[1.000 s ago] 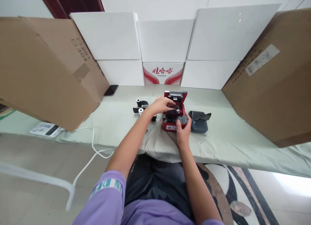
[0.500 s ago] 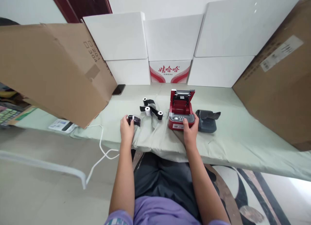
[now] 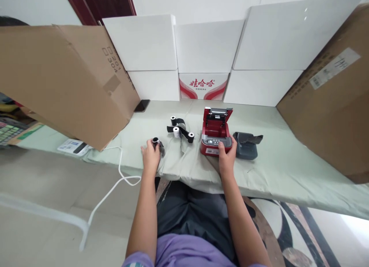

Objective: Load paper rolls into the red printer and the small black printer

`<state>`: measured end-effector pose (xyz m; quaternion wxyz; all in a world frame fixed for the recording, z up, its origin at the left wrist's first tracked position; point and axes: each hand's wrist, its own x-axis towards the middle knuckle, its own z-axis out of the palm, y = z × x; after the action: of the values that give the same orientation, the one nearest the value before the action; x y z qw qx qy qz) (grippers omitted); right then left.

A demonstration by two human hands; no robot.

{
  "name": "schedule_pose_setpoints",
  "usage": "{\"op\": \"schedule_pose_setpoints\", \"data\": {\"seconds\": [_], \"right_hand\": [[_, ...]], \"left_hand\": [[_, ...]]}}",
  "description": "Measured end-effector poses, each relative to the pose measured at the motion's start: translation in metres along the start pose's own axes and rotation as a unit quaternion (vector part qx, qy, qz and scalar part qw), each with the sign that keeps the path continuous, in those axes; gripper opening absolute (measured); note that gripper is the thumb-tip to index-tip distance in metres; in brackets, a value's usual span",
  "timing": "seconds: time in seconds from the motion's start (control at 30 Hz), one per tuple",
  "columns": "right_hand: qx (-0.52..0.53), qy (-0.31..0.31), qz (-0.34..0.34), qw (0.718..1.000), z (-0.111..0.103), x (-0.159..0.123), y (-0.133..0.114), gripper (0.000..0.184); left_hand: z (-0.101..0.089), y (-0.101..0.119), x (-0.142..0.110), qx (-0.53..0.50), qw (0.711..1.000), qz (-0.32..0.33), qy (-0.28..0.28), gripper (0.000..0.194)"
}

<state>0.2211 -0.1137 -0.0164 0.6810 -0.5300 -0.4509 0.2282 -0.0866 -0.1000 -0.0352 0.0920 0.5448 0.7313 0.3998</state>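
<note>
My left hand (image 3: 150,156) is closed around a small roll of paper (image 3: 156,140) near the table's front edge; a dark, crumpled strip hangs from the roll's right side. My right hand (image 3: 227,156) grips the front right corner of a small red thermal printer (image 3: 205,144), with the thumb on its grey top panel. The printer's lid (image 3: 217,114) stands raised, and no roll shows in the red bay. Between my hands lie several small paper rolls (image 3: 176,132) with loose black strips. Just right of the printer sits a dark grey device (image 3: 246,151) with a dark strip sticking out.
Stacked white boxes (image 3: 207,48) line the back of the cloth-covered table (image 3: 276,151). Large cardboard sheets (image 3: 66,78) stand at left and right. A phone (image 3: 142,105) lies at the back left. A white cable (image 3: 120,167) hangs over the front edge.
The paper roll in my left hand has turned, and its strip now hangs closer to the hand. My right hand keeps its grip on the printer. The view has shifted slightly.
</note>
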Motion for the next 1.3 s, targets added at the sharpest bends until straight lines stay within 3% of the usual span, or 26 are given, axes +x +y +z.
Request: {"op": "schedule_pose_setpoints", "data": {"seconds": [0.07,0.17,0.23,0.3,0.4,0.47,0.53,0.63,0.73,0.83,0.97,1.07,1.13,1.2,1.3], "right_hand": [[0.003,-0.001,-0.001,1.0,0.0,0.0,0.0,0.063],[0.004,0.0,0.001,1.0,0.001,0.0,-0.001,0.063],[0.002,0.002,0.005,1.0,0.001,0.0,0.0,0.063],[0.0,0.002,0.005,1.0,0.001,0.0,0.0,0.064],[0.001,0.0,0.008,1.0,0.001,-0.001,0.0,0.064],[0.0,0.003,0.013,1.0,0.001,-0.001,-0.001,0.064],[-0.001,0.004,0.016,1.0,0.001,-0.001,-0.002,0.064],[0.001,0.004,0.016,1.0,0.001,-0.001,-0.003,0.064],[0.005,0.002,0.014,1.0,0.001,-0.001,-0.004,0.064],[0.012,-0.002,0.01,1.0,0.001,-0.001,-0.005,0.063],[0.012,-0.001,0.009,1.0,0.001,-0.001,-0.003,0.063],[0.006,0.003,0.006,1.0,0.001,-0.001,0.0,0.064],[0.007,0.002,0.003,1.0,0.001,-0.001,0.0,0.064],[0.008,0.001,0.004,1.0,0.001,-0.001,0.0,0.064],[0.003,0.004,0.009,1.0,0.001,-0.001,-0.001,0.064]], "left_hand": [[-0.007,0.014,-0.004,-0.03,0.998,0.018,0.049,0.042],[-0.014,0.049,-0.002,-0.039,0.989,0.099,0.107,0.039],[-0.012,0.076,0.007,-0.022,0.981,0.188,0.027,0.033],[-0.003,0.1,0.022,0.007,0.955,0.274,-0.11,0.033],[0.018,0.126,0.043,0.076,0.909,0.321,-0.252,0.031],[0.027,0.136,0.052,0.12,0.892,0.328,-0.288,0.029],[0.027,0.142,0.055,0.122,0.894,0.332,-0.277,0.028],[0.013,0.146,0.053,0.028,0.931,0.308,-0.192,0.023],[-0.005,0.147,0.047,-0.159,0.954,0.232,-0.107,0.022],[-0.019,0.148,0.038,-0.353,0.917,0.153,-0.104,0.033],[-0.028,0.154,0.025,-0.463,0.858,0.089,-0.205,0.045],[-0.027,0.161,0.021,-0.47,0.837,0.037,-0.279,0.047],[-0.025,0.167,0.021,-0.441,0.844,0.03,-0.305,0.046],[-0.022,0.175,0.024,-0.39,0.866,0.069,-0.304,0.043],[-0.017,0.192,0.029,-0.247,0.902,0.18,-0.304,0.039]]}}
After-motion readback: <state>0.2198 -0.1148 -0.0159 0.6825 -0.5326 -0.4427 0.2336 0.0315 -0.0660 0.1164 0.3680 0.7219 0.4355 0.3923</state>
